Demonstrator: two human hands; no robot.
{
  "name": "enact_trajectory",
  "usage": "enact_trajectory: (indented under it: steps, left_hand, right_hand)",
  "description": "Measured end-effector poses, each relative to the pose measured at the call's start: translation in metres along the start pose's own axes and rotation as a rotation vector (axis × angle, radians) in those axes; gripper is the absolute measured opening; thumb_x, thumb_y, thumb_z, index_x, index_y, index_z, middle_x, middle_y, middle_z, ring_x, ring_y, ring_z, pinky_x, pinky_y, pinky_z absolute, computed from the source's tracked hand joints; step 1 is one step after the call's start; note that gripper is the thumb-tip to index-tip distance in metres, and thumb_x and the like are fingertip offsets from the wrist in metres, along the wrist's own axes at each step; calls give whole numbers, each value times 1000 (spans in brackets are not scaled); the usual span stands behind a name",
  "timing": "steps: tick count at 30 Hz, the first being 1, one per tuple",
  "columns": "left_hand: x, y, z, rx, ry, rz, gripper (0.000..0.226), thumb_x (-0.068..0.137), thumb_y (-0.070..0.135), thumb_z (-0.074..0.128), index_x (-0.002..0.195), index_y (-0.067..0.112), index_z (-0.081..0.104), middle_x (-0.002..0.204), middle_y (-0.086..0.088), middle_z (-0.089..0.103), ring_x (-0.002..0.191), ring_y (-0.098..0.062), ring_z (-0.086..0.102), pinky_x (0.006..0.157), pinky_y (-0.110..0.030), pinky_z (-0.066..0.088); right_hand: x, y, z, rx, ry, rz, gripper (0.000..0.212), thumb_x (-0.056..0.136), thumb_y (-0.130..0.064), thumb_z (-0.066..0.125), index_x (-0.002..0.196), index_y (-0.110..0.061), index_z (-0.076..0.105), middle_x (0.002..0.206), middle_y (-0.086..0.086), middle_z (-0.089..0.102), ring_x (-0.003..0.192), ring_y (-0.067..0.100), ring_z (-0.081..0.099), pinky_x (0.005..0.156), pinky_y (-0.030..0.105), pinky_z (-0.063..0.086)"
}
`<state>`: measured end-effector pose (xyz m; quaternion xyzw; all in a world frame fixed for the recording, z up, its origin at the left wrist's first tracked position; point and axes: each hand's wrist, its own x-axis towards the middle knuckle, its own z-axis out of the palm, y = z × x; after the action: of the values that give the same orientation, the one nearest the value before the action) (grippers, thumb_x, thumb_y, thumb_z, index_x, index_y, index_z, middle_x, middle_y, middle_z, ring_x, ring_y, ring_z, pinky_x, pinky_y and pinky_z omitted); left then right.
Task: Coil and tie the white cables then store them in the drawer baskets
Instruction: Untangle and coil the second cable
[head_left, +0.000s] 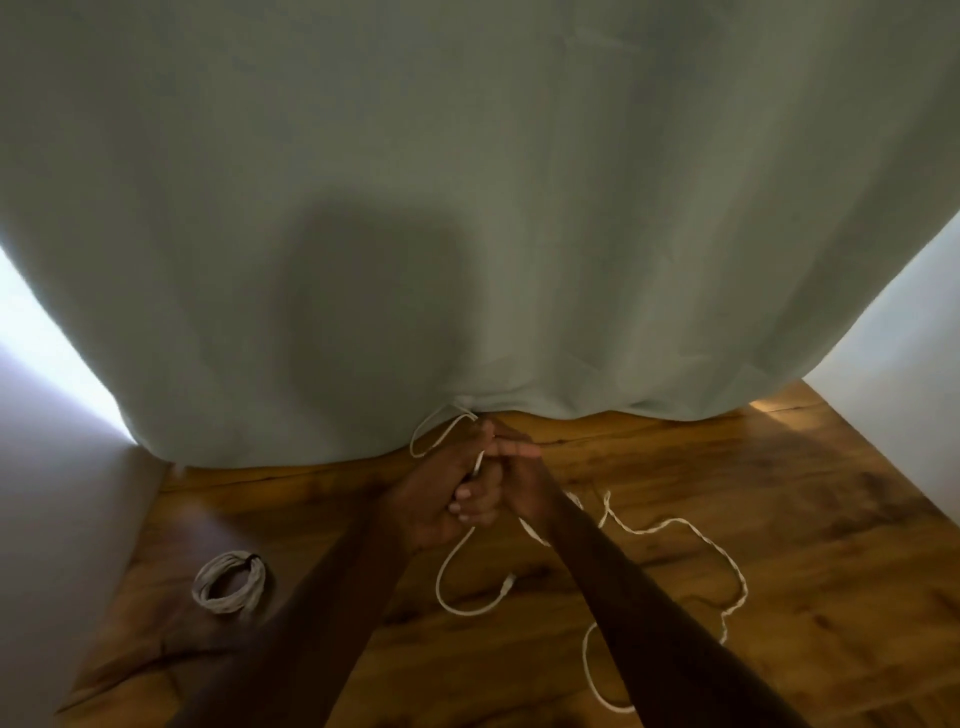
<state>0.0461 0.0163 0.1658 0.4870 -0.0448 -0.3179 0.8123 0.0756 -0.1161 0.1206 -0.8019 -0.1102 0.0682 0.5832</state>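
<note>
white cable (470, 597) gripped by both hands (coiled bundle (229, 581) lies apart).

In front of you hangs a wide pale grey-green curtain (519, 182), filling most of the view, its hem bunched just above the floor. A broad soft shadow falls across its lower middle. Below you lies a glossy wooden floor (727, 493) of warm brown planks. To your left stands a white wall (57, 519), with bright daylight spilling past the curtain's edge. Another white wall (898, 332) stands at your right.
</note>
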Motion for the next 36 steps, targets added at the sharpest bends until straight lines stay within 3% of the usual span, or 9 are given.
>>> enact_trajectory:
  steps: [3, 6, 8, 13, 18, 24, 29, 33, 36]
  left_hand:
    - [-11, 4, -4, -208, -12, 104, 49, 100, 29, 39, 133, -5, 50, 48, -3, 50, 34, -9, 45, 36, -21, 35]
    - [-15, 15, -16, -374, 26, 195, 45, 96, 23, 42, 133, -2, 47, 98, -19, 73, 82, -26, 74, 60, -31, 60]
    - [-17, 24, -28, -419, 81, 282, 45, 99, 23, 39, 136, -1, 44, 127, -22, 64, 111, -31, 67, 81, -42, 60]
    - [-17, 39, -66, -369, 312, 420, 42, 105, 17, 33, 139, -5, 38, 140, -23, 52, 125, -31, 57, 93, -57, 50]
    - [-11, 30, -74, -48, 439, 381, 32, 102, 23, 45, 131, 10, 53, 128, -10, 65, 115, -27, 64, 96, -52, 50]
    - [-9, 15, -67, 729, 377, 224, 39, 91, 41, 44, 69, 14, 61, 51, 1, 59, 41, -10, 50, 50, -26, 37]
    - [-24, 11, -63, 117, 114, -10, 73, 98, 64, 21, 80, 3, 58, 42, 2, 30, 36, -10, 23, 45, -28, 15]
    - [-32, 9, -71, -101, -55, 16, 52, 86, 60, 59, 71, 11, 61, 42, 7, 29, 38, -8, 18, 43, -23, 18]
    - [-34, 9, -73, -113, -57, 42, 44, 80, 51, 73, 70, 10, 60, 42, 7, 31, 36, -6, 24, 42, -21, 24]
  right_hand:
    - [0, 7, 20, -427, -46, 113, 33, 97, -16, 54, 125, 0, 60, 120, 20, 65, 114, 37, 61, 99, 45, 50]
    - [-7, 11, 39, -639, -192, -32, 31, 101, -16, 51, 127, -1, 57, 122, 21, 64, 114, 36, 62, 96, 43, 50]
    - [-13, 9, 44, -731, -264, -158, 33, 106, -34, 40, 122, -13, 59, 116, 12, 67, 104, 27, 65, 91, 40, 52]
    - [-30, 1, 33, -794, -272, -292, 37, 106, -45, 37, 116, -21, 63, 94, 2, 69, 83, 15, 63, 74, 32, 47]
    - [-36, -36, 13, -680, -255, -380, 24, 102, -40, 50, 101, -24, 68, 73, -9, 62, 63, 3, 55, 57, 14, 33]
    - [-5, -66, -7, -500, -182, -511, 19, 101, -31, 55, 101, -22, 72, 83, -12, 73, 70, 1, 66, 62, 25, 52]
    - [7, -63, -4, -154, -195, -332, 12, 99, -22, 62, 102, -17, 72, 81, -4, 75, 82, 17, 73, 79, 44, 57]
    - [7, -49, 13, 87, -253, -134, 26, 102, -28, 56, 99, -10, 74, 88, 10, 76, 92, 27, 72, 91, 50, 55]
    - [13, -36, 19, -59, -198, -165, 38, 98, -51, 51, 95, -22, 74, 85, 11, 73, 85, 34, 69, 79, 60, 52]
